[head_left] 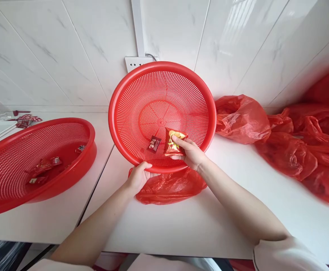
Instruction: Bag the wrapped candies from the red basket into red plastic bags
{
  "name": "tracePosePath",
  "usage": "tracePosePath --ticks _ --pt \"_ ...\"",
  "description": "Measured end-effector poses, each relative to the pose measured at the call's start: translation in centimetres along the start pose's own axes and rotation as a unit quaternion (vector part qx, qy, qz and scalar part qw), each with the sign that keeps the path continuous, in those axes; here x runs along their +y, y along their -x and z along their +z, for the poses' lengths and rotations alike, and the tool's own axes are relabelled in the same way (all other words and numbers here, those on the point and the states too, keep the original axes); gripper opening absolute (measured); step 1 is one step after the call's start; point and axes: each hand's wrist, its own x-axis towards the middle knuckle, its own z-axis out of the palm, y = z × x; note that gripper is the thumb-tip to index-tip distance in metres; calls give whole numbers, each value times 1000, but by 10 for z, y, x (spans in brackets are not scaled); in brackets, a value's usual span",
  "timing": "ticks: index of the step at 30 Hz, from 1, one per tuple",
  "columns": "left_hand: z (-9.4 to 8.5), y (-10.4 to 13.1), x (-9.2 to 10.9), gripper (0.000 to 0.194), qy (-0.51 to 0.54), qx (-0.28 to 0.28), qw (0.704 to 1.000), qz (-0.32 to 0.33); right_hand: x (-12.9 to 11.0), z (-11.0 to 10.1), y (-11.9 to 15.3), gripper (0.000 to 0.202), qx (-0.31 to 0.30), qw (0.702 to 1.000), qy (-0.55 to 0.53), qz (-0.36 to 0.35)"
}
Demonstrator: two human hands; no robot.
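A red plastic colander basket (pixel 164 90) is tilted toward me on the white table, a red plastic bag (pixel 168 188) under its near edge. My left hand (pixel 140 177) grips the near rim, thumb on top and fingers below. Inside the basket, my right hand (pixel 191 152) pinches a red and gold snack packet (pixel 172 146), thumb over its face. Left of that packet lies a small dark red wrapped packet (pixel 154 143) on the basket's lower wall.
At left, another red basket (pixel 91 146) holds several small wrapped packets (pixel 44 165). Red plastic bags (pixel 291 146) are heaped at right. A power strip (pixel 133 63) sits behind against the tiled wall. A seam crosses the table at left.
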Motion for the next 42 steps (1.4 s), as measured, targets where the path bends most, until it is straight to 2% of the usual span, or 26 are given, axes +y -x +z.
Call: tracePosePath --ticks 9,18,22,24,27,30,32,35,37,39,42 --pt "-2 0 -1 25 7 0 1000 -8 11 -2 -5 37 -13 997 43 -66" --pt "0 0 2 24 -3 19 1000 1 8 7 0 32 -40 989 20 -139" --pt "-1 -1 6 24 -2 23 1000 -4 -4 3 7 32 -47 987 95 -124" --pt "-3 -3 9 22 -8 29 1000 2 -14 0 14 32 -86 974 180 -108" --pt "-6 -7 13 25 -14 42 999 12 -25 -4 24 32 -173 925 320 -109" --pt "-10 -10 17 28 -9 46 998 34 -26 -7 28 30 -200 862 448 -131" --pt "-14 -12 18 24 -15 58 995 75 -23 -8 28 27 -162 807 549 -147" --pt "-18 -14 19 17 -33 81 988 124 -21 -8 28 22 -63 721 666 -182" --pt "-18 -13 18 16 -36 85 988 126 -22 -8 28 22 -13 694 688 -213" --pt "-15 -11 16 16 -34 79 989 118 -22 -7 25 27 4 682 683 -262" --pt "-8 -5 14 17 -33 46 995 77 -14 -7 17 38 -47 643 685 -338"
